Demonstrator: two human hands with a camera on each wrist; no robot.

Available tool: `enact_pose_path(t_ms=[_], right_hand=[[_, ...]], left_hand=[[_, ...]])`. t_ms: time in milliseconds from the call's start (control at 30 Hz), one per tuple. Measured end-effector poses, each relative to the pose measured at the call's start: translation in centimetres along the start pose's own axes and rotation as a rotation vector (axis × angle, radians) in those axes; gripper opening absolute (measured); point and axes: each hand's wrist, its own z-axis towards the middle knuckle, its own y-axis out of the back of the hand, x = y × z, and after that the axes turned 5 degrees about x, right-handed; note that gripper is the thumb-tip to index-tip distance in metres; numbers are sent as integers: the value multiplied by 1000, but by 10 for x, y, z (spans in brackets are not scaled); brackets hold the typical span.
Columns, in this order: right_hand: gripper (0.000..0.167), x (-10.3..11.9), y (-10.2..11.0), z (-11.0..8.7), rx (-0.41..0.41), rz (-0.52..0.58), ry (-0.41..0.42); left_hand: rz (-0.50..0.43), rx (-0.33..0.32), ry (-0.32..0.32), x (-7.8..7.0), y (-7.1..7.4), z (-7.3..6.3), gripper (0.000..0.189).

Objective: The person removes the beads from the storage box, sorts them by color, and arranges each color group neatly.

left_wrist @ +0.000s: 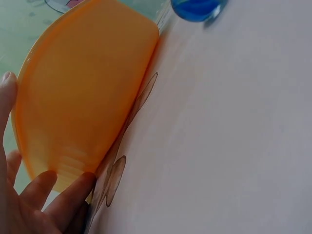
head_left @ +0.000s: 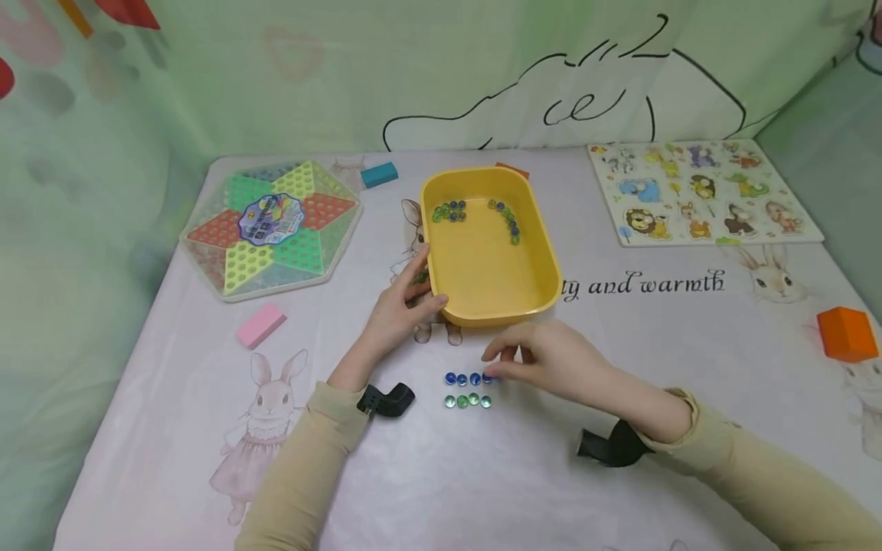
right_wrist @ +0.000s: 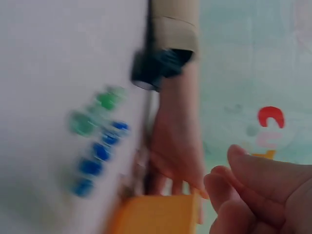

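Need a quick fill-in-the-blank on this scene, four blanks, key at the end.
1. The hand with fingers against the outer side of the yellow tub is the ____ one.
2. In the head view, the lower marble row is ____ in colour.
3. The animal puzzle board lies to the ____ of the tub.
4. The block just below the Chinese checkers board is ____.

Missing words: left; green; right; pink.

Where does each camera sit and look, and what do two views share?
Head: head-worn, facing forward and down at the yellow tray, blue marble row and green row; left hand, right hand, sleeves show.
Left wrist: worn there, facing the tray's outer side; left fingers show.
Right wrist: worn there, facing both rows and the tray; right fingers, left hand, left sleeve show.
Shared: head and right wrist show both rows.
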Motion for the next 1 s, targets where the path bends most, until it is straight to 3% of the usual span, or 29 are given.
enact_pose_path(t_ms=[167,300,433,600,700,800,1000], right_hand=[[12,7,38,26,-45,120,-40],[18,3,67,61,-111,119,-97],[22,-10,83,99,-119,95,-176],[25,-33,82,138,-85,106,-230],[26,-47,75,156,-79,141,-224],[29,-59,69,170,-67,138,-219],[31,-68,60,193,-20,4,-219]], left_hand=[[-1,7,2,1,0,0,75],[-6,9,9,1,1,1,75],[-15,18,21,1,0,1,76],[-12,39,33,-16,1,-7,76],[-11,35,23,-15,0,-8,75],[-7,22,4,0,-1,-2,75],[-4,4,-6,1,-1,-1,75]])
